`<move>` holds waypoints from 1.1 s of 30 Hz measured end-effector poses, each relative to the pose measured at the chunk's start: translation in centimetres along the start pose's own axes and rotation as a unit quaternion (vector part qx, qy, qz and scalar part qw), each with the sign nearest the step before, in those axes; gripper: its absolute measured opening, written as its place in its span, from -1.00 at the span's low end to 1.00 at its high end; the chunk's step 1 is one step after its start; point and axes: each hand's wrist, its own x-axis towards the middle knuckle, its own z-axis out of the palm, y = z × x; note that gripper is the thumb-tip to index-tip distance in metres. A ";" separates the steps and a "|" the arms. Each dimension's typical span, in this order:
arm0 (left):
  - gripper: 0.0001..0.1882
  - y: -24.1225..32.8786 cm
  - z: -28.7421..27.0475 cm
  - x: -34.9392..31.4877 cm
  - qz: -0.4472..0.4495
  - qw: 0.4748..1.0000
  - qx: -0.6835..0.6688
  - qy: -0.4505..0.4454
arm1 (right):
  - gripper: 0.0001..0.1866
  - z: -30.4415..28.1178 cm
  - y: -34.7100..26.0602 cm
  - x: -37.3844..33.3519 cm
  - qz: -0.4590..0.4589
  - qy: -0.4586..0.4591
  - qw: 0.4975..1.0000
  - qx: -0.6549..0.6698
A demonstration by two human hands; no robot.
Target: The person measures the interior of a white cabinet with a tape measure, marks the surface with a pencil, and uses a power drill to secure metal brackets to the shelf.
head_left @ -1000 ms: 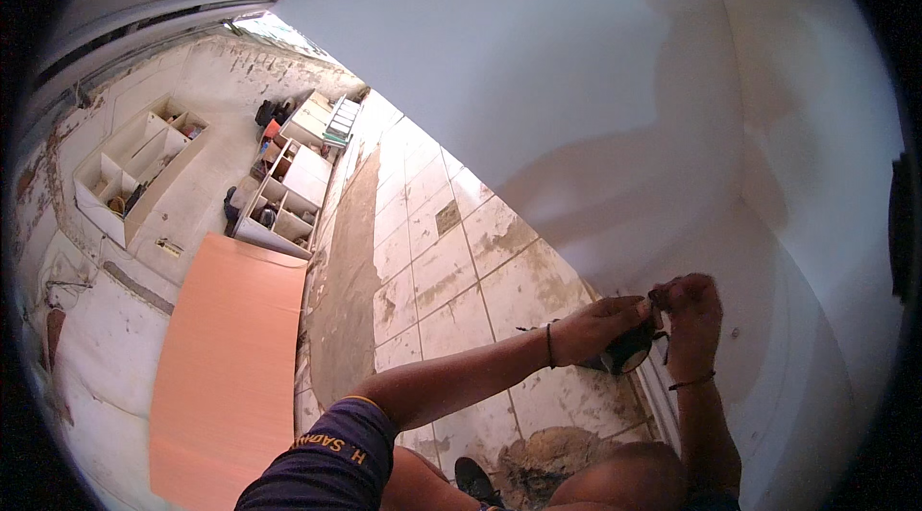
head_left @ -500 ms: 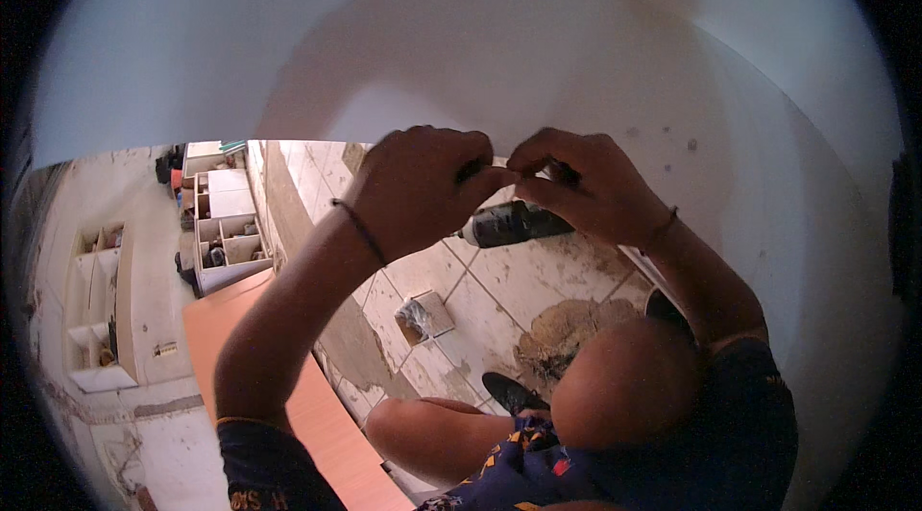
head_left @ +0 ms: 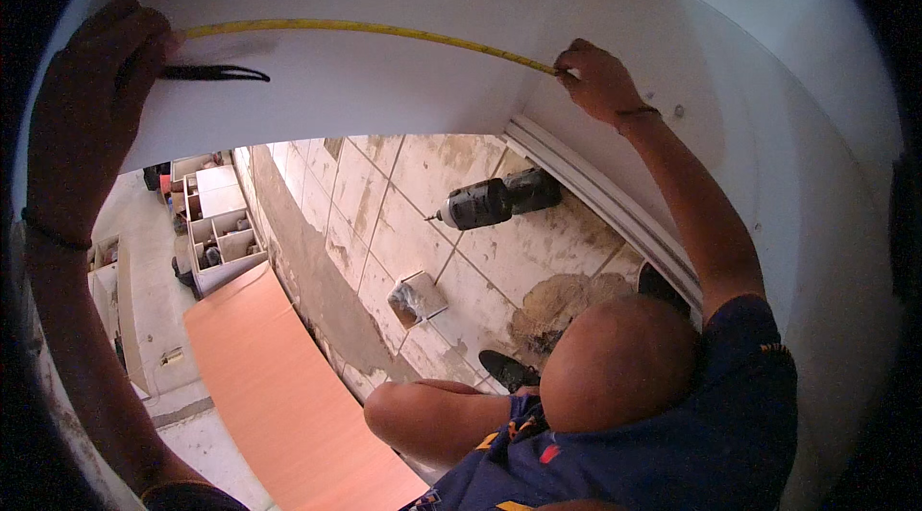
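A yellow measuring tape (head_left: 365, 29) is stretched across the underside of a white panel (head_left: 403, 88). My left hand (head_left: 91, 69) is at the upper left, closed on the tape's case end, and a black wrist strap (head_left: 216, 74) hangs from it. At the upper right, my right hand (head_left: 595, 79) pinches the tape's other end against the corner where the white panel meets a white side wall (head_left: 768, 127). My head and dark blue shirt fill the lower right of the view.
A black power drill (head_left: 490, 204) lies on the tiled floor (head_left: 403, 223) below. A small open box (head_left: 418, 300) sits near my knee, and a black shoe (head_left: 504, 372) is beside it. An orange board (head_left: 279, 386) lies at the left, with white shelf units (head_left: 226, 232) behind it. A pale rail (head_left: 605, 194) runs along the wall's foot.
My hands rose from near the floor to the white panel. They were together half a second ago and have now spread apart, drawing the yellow tape out between them.
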 end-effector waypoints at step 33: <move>-0.92 11.9 -0.2 7.7 -0.035 0.948 0.233 -0.214 | -0.80 6.5 -2.7 0.9 0.023 -0.077 0.995 -0.058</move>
